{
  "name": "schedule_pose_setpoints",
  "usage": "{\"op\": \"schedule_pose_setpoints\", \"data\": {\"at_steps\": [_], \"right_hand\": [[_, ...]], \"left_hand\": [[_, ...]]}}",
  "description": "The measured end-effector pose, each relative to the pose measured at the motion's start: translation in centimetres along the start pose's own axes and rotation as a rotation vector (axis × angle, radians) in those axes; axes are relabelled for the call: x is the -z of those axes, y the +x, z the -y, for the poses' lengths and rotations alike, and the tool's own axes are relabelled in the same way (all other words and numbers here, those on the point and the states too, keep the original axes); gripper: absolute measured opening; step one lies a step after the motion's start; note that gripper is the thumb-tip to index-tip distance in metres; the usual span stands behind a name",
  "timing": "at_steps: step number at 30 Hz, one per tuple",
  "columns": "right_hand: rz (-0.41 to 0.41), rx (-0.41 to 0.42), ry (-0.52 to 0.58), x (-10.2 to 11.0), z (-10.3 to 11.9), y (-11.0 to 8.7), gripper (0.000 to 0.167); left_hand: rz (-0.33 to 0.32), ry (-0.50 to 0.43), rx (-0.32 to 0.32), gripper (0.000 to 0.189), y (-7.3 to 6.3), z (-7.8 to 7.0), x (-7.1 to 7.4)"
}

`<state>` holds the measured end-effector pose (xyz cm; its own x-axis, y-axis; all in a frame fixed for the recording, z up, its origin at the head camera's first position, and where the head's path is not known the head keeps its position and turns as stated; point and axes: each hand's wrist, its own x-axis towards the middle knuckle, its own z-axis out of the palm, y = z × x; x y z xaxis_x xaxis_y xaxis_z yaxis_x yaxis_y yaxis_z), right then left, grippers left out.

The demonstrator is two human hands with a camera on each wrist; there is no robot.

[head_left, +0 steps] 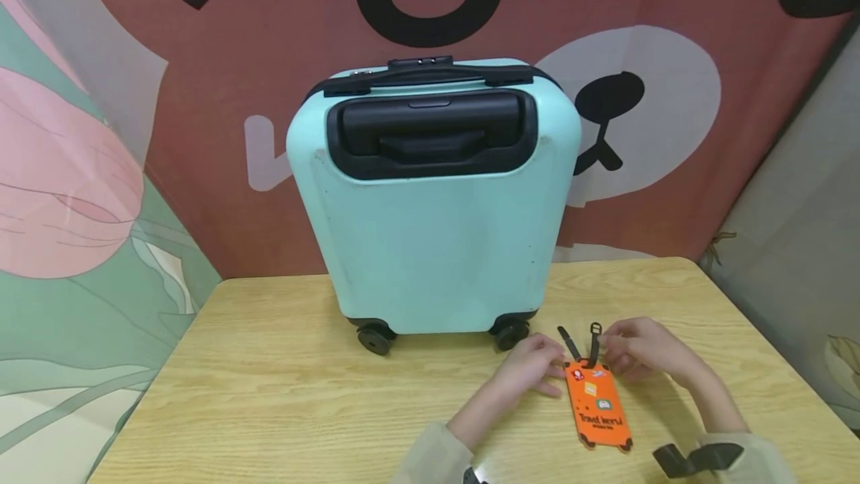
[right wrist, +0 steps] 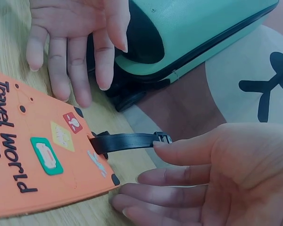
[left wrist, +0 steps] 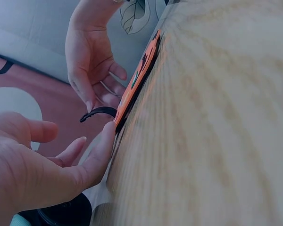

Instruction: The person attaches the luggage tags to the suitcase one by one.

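An orange luggage tag (head_left: 596,407) printed "Travel World" lies flat on the wooden table, its black strap (right wrist: 127,141) unfastened with the two ends apart. The strap's buckle end (head_left: 596,329) stands up off the table. My right hand (head_left: 646,349) is at that buckle; in the right wrist view the thumb tip meets it while the other fingers stay loosely extended below, apart from the strap. On the tag's other side my left hand (head_left: 531,366) has relaxed fingers near its top corner, with a fingertip close to the edge in the left wrist view; contact is unclear.
A mint-green suitcase (head_left: 437,245) with a black handle recess stands upright on small black wheels (head_left: 375,338) behind the hands. The wooden table (head_left: 269,394) ends at a cloth backdrop (head_left: 222,133) with cartoon bear faces.
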<state>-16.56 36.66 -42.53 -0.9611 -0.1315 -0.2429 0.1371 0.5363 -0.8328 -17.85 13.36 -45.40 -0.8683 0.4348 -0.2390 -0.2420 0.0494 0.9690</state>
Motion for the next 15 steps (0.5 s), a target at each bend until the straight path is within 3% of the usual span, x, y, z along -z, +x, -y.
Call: {"op": "schedule_pose_setpoints", "data": {"at_steps": [15], "right_hand": [[0.134,0.032,0.081,-0.07,-0.8,0.24,0.021]], "left_hand": [[-0.032,-0.002,-0.001,0.014,0.03,-0.21,-0.17]]}}
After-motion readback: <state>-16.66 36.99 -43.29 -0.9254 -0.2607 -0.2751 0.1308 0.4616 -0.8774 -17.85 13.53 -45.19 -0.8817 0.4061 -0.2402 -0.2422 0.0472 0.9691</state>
